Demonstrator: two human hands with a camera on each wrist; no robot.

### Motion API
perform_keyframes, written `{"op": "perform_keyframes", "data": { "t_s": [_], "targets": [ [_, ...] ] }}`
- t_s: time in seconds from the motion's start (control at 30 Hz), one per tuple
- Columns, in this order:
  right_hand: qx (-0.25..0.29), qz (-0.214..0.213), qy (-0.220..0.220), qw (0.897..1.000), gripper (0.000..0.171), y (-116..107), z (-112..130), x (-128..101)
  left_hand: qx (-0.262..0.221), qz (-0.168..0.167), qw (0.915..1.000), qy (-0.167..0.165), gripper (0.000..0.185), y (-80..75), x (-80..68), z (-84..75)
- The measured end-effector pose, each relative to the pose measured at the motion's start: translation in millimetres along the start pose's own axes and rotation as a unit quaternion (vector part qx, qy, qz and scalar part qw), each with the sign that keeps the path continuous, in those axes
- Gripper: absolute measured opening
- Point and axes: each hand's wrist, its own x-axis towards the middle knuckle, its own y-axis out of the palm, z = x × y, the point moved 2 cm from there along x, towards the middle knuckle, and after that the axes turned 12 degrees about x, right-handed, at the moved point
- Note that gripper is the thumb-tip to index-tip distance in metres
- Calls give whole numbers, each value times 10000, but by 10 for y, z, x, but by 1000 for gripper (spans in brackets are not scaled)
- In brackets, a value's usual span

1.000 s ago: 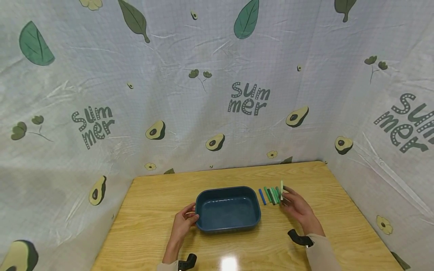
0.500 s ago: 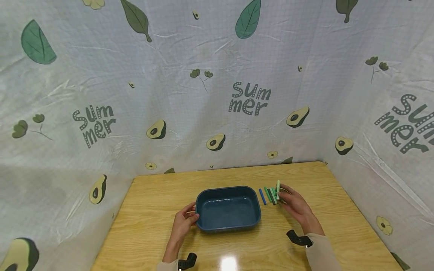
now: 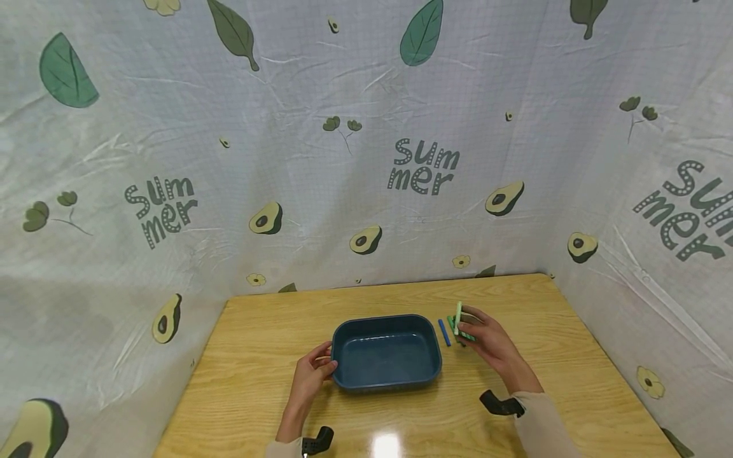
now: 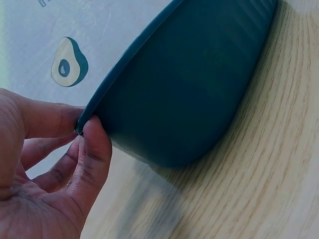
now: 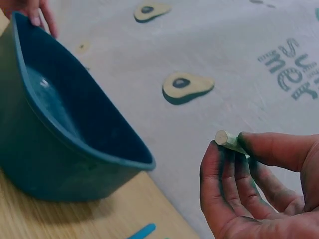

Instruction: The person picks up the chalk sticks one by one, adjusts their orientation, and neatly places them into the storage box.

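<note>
With its thumb and fingertips my right hand (image 3: 492,346) pinches a pale green pastel stick (image 3: 458,318), raised and nearly upright in the head view. In the right wrist view the stick (image 5: 230,141) shows end-on, and green smudges cover the fingers (image 5: 212,174). Several green sticks (image 3: 450,323) lie on the table, mostly hidden behind this hand. A blue stick (image 3: 444,333) lies left of them. My left hand (image 3: 309,375) holds the left end of a dark teal rectangular dish (image 3: 383,362); in the left wrist view its thumb and fingers pinch the rim (image 4: 85,119).
The dish stands on a light wooden table (image 3: 258,331), just left of the blue stick. White patterned sheeting (image 3: 321,178) rises behind the table and along both sides. Black wrist cameras sit on both wrists.
My right hand has moved left with the pale green stick, from the right end of the row across the other green sticks, hiding most of them. The left hand and dish stay in place.
</note>
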Motion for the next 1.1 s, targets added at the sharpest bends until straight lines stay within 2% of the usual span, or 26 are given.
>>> {"op": "perform_keyframes", "data": {
  "t_s": [0.2, 0.57, 0.9, 1.1],
  "targets": [
    [-151, 86, -36, 9998, 69, 148, 40, 33, -68, 10, 10000, -42, 52, 0, -4, 2],
    [-371, 588, 129, 9975, 72, 427, 48, 117, -91, -44, 9999, -25, 50, -1, -1, 12],
    [-526, 503, 281, 9969, 63, 637, -27, 181, -134, -8, 9998, -113, 52, 14, 33, 41],
    [-599, 539, 300, 9963, 63, 779, -83, 210, -106, -39, 9999, -113, 51, 10, 23, 31]
  ]
}}
